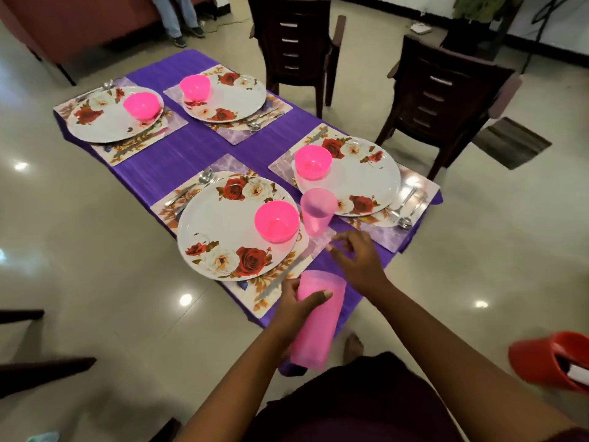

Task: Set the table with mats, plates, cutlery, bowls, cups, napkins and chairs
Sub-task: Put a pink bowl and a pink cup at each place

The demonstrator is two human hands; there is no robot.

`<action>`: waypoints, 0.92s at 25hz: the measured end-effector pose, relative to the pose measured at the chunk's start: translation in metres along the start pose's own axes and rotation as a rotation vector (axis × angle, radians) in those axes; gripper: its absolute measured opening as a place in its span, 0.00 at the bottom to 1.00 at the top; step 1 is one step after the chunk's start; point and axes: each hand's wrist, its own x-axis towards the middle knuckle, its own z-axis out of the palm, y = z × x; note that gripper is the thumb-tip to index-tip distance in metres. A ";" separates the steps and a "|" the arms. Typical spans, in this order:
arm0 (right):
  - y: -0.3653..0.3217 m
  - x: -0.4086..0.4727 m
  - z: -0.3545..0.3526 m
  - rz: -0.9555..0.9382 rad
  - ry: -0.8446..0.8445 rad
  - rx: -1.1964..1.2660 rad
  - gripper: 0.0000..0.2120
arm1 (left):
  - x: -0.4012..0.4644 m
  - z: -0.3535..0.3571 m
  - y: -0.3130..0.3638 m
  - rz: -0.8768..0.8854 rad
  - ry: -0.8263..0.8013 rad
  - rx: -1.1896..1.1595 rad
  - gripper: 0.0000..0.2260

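Note:
A low table with a purple cloth (pixel 178 161) carries several floral mats, each with a rose-patterned plate, a pink bowl and cutlery. On the nearest plate (pixel 223 224) sits a pink bowl (pixel 276 221). One pink cup (pixel 317 212) stands upright between the two near plates. My right hand (pixel 355 255) hovers just below that cup, fingers loosely spread, not touching it. My left hand (pixel 294 306) grips a stack of pink cups (pixel 315 323) at the table's near end.
Two dark wooden chairs (pixel 296 43) (pixel 446 97) stand off the table's far right side. More dark chair parts (pixel 41 371) show at the left edge. A red container (pixel 554 362) is at the right edge. A person's legs (pixel 178 17) stand far back.

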 end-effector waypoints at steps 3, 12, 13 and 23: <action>0.004 -0.026 -0.028 0.200 -0.254 0.167 0.18 | 0.012 0.031 -0.004 0.041 -0.049 0.098 0.36; 0.067 -0.006 -0.135 0.514 -0.398 0.328 0.19 | 0.053 0.152 0.013 0.055 -0.188 0.123 0.29; 0.078 -0.002 -0.147 0.518 -0.379 0.363 0.17 | 0.058 0.168 0.017 0.051 -0.199 0.136 0.28; 0.149 0.088 -0.313 0.454 -0.409 0.420 0.11 | 0.120 0.337 0.080 0.147 -0.203 0.310 0.25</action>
